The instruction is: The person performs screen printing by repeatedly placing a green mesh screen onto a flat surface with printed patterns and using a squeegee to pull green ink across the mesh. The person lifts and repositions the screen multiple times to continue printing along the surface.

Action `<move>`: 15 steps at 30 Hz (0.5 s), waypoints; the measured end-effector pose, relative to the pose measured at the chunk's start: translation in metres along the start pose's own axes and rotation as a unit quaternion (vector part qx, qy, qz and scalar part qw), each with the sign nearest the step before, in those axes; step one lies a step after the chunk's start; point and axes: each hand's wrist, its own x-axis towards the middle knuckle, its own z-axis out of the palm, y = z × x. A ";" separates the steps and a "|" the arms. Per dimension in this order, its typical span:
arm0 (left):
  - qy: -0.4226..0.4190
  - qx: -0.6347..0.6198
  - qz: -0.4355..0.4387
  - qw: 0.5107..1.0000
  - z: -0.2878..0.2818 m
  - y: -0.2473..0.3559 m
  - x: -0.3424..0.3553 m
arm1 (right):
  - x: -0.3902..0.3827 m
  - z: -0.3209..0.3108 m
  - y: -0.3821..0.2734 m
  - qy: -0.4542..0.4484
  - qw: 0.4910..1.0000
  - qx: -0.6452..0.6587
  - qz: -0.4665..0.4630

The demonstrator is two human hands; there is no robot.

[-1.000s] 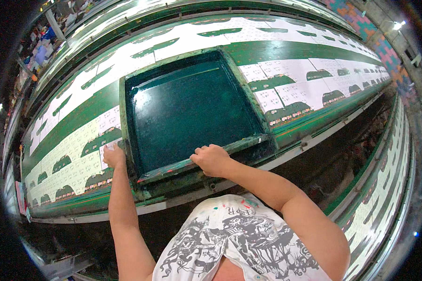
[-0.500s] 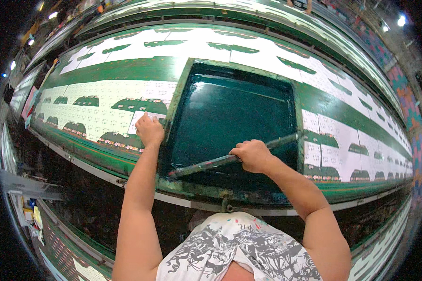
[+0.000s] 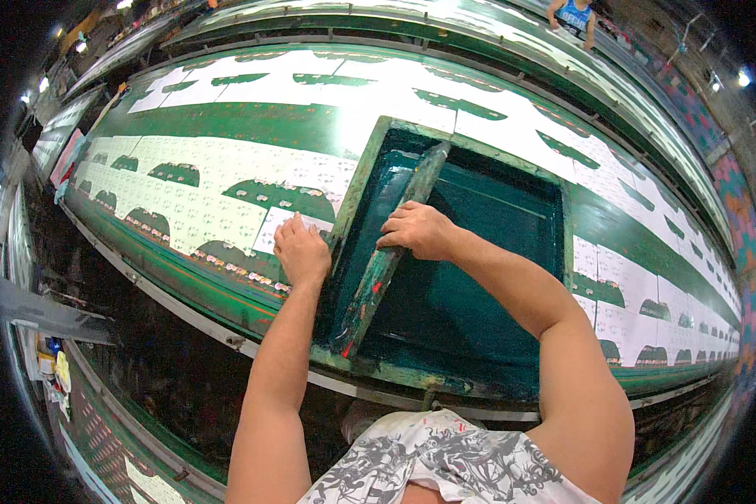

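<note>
My right hand [image 3: 417,229] is closed over the middle of a long squeegee [image 3: 376,273] with a worn, paint-stained handle. The squeegee stands along the left side inside a green-edged screen frame [image 3: 363,172], over dark teal mesh [image 3: 470,277] with wet, shiny ink. Just outside the frame's left edge, my left hand [image 3: 304,252] has its fingers bent and close together. They rest over a plain white piece [image 3: 270,228] on the printed sheets; whether they pinch anything is hidden.
A long green table [image 3: 227,122] carries rows of white printed sheets [image 3: 210,155] with dark curved cutouts on both sides of the frame. A metal rail [image 3: 176,309] runs along its near edge. Another person in a blue top [image 3: 573,18] is at the far right.
The squeegee has swung from lying slantwise across the near part of the screen to standing along its left side, carried by my right hand. My left hand stays beside the frame. The view has shifted.
</note>
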 end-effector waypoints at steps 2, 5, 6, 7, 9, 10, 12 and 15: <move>-0.005 -0.002 0.000 1.000 -0.002 -0.001 -0.001 | 0.016 0.007 0.005 -0.020 1.000 0.009 -0.005; -0.004 -0.016 -0.005 1.000 -0.003 0.000 -0.001 | 0.032 0.016 0.011 -0.020 0.999 0.022 -0.020; -0.003 -0.018 -0.007 1.000 -0.002 0.001 -0.003 | 0.035 0.019 0.012 -0.024 0.999 0.022 -0.021; -0.004 -0.021 -0.008 1.000 -0.002 0.001 -0.004 | 0.038 0.021 0.012 -0.028 0.999 0.022 -0.022; -0.015 -0.019 -0.006 1.000 -0.001 -0.001 -0.003 | 0.042 0.025 0.011 -0.036 0.999 0.028 -0.019; -0.020 -0.019 -0.004 1.000 0.000 -0.001 -0.002 | 0.043 0.026 0.012 -0.041 0.999 0.032 -0.015; -0.026 -0.016 -0.007 1.000 0.001 -0.002 -0.002 | 0.044 0.027 0.010 -0.046 0.998 0.039 -0.004; -0.031 -0.019 -0.006 0.999 -0.002 0.000 -0.003 | 0.039 0.026 0.008 -0.063 0.997 0.041 0.016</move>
